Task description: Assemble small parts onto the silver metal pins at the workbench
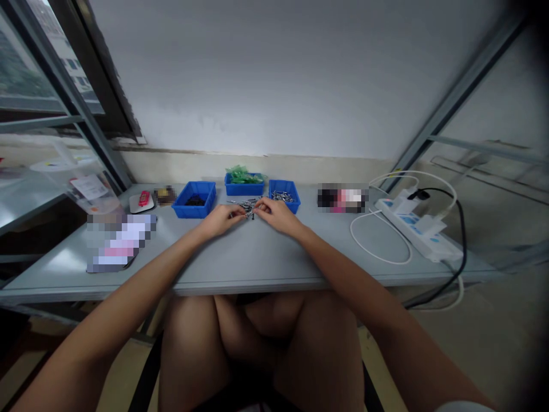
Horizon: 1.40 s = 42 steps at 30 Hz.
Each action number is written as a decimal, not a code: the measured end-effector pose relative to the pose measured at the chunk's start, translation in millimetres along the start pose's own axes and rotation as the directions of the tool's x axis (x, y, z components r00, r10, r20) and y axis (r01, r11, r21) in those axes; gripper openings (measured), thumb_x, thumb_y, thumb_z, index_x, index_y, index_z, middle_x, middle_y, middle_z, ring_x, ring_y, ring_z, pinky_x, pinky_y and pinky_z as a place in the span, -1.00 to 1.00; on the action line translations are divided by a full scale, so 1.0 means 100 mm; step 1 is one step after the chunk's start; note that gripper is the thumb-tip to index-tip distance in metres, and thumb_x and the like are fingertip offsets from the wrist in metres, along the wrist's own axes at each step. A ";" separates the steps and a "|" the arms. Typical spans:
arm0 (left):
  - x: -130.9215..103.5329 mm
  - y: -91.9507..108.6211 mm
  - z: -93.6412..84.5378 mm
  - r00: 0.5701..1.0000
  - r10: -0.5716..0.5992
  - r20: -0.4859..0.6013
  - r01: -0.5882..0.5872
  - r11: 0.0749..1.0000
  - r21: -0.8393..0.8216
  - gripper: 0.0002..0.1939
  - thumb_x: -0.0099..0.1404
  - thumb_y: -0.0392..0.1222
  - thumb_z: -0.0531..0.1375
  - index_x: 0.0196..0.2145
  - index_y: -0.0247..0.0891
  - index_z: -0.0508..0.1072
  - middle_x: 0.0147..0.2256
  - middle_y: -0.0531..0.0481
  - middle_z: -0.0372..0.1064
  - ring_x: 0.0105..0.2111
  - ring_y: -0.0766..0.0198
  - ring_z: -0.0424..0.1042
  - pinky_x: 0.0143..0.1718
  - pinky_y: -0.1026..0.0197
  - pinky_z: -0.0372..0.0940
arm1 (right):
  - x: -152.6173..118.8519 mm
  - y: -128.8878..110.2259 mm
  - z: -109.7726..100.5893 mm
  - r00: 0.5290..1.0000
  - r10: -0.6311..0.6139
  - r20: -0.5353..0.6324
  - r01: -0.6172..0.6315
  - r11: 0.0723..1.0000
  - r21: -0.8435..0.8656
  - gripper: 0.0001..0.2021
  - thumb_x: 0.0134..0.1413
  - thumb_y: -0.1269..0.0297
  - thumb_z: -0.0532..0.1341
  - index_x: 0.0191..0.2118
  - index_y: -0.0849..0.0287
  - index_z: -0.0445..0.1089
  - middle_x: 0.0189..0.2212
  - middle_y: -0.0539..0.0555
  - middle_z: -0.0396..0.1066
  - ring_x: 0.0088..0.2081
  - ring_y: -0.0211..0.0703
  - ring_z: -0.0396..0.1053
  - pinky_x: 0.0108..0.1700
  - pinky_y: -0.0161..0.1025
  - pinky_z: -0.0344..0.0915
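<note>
A small pile of loose metal screws [247, 205] lies on the table between my hands. My left hand [222, 220] is at the pile's left edge, fingers curled and thumb drawn in; what it pinches is too small to make out. From the right, my right hand [277, 214] reaches into the same pile with its fingertips pressed together at the screws. Behind it stands a blue bin [299, 201] with silver screws [283, 196]. Left of my left hand, another blue bin [181, 212] holds dark screws [196, 201]. A third blue bin [244, 189] contains green plastic bags [241, 174].
On the right lie a white power strip [422, 232] with plugs and looping cables [381, 254]. A clear plastic container [88, 186] stands at the left, near a red device [144, 198] on a white dish. Metal frame posts rise at both ends of the table [257, 263].
</note>
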<state>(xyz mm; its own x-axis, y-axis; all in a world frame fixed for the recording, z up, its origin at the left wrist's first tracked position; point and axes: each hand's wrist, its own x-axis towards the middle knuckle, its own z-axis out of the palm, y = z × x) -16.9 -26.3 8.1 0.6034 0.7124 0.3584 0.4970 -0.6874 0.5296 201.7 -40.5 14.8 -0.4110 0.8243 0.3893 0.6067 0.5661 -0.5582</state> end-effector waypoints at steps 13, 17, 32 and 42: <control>-0.01 -0.01 -0.03 0.998 0.044 -0.048 -0.040 0.995 0.089 -0.76 0.31 -0.13 0.13 -0.21 -0.25 0.56 -0.25 -0.10 0.53 -0.30 0.21 0.46 -0.23 0.20 0.32 | 0.00 0.00 -0.05 0.993 -0.073 0.097 0.080 0.994 -0.071 -0.80 0.23 0.26 0.07 -0.25 0.19 0.41 -0.40 0.02 0.44 -0.37 -0.26 0.32 -0.28 -0.32 0.14; -0.01 -0.03 -0.05 0.990 0.057 -0.132 -0.044 0.994 0.099 -0.74 0.33 -0.11 0.12 -0.19 -0.24 0.55 -0.22 -0.09 0.53 -0.29 0.22 0.47 -0.21 0.20 0.33 | -0.01 0.02 -0.05 0.994 -0.059 0.097 0.067 0.995 -0.079 -0.79 0.24 0.23 0.07 -0.25 0.19 0.40 -0.42 0.01 0.42 -0.39 -0.26 0.30 -0.29 -0.32 0.12; -0.02 0.00 -0.04 0.986 0.015 -0.168 -0.006 0.998 0.056 -0.70 0.34 -0.05 0.10 -0.19 -0.27 0.55 -0.20 -0.11 0.52 -0.23 0.20 0.47 -0.13 0.16 0.34 | -0.05 -0.05 -0.05 0.960 -0.248 0.130 0.262 0.960 -0.097 -0.85 0.17 0.31 0.10 -0.21 0.16 0.39 -0.25 0.07 0.39 -0.21 -0.20 0.32 -0.08 -0.21 0.21; -0.01 -0.07 -0.05 1.000 -0.018 -0.007 0.019 0.983 0.181 -0.71 0.31 -0.11 0.09 -0.15 -0.27 0.52 -0.19 -0.14 0.50 -0.23 0.18 0.44 -0.16 0.17 0.29 | 0.02 0.27 -0.32 0.982 0.031 -0.189 -0.091 0.943 -0.320 -0.74 0.16 0.26 0.11 -0.06 0.20 0.38 -0.16 0.17 0.41 -0.12 -0.05 0.32 -0.04 -0.13 0.21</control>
<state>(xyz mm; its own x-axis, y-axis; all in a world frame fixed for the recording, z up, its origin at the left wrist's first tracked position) -24.2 -22.1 8.0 0.5898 0.7259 0.3539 0.6132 -0.6877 0.3887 239.3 -23.6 23.7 -0.2561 0.8255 0.5029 0.8272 0.4564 -0.3279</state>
